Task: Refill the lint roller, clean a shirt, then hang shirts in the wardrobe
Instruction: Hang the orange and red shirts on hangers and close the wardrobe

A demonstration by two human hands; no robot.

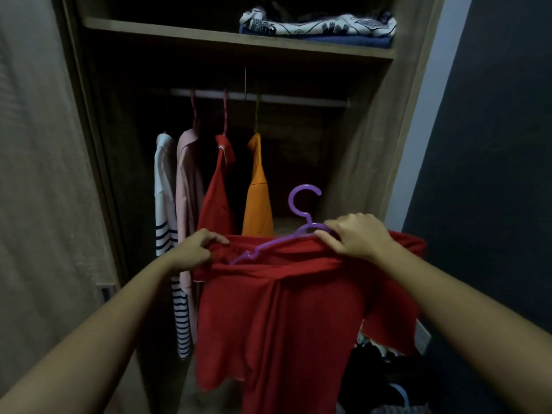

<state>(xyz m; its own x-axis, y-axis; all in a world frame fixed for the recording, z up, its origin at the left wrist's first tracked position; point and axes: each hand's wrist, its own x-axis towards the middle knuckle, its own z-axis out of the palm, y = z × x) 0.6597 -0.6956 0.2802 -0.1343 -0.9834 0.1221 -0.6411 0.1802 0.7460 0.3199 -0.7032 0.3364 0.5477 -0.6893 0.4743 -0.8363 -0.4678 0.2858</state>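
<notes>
Red shirt [286,309] held before open wardrobe [373,121], left hand [195,249] pinching its collar edge, right hand [357,234] gripping purple hanger [286,237] and fabric, four shirts on rail [298,100] behind.

Head view, dim light. Two arms are seen, the left forearm [119,318] showing from the lower left corner of the frame and the right forearm [448,294] from the lower right edge, both uncovered from frame edge to wrist and looking broader toward the corners under the wide-angle lens. The left hand [195,249] and right hand [355,234] are bare as well, wrists and fingers uncovered, with the right hand's knuckles showing as a ridged row along its back. Fine detail such as nails is too dim and soft to read.
</notes>
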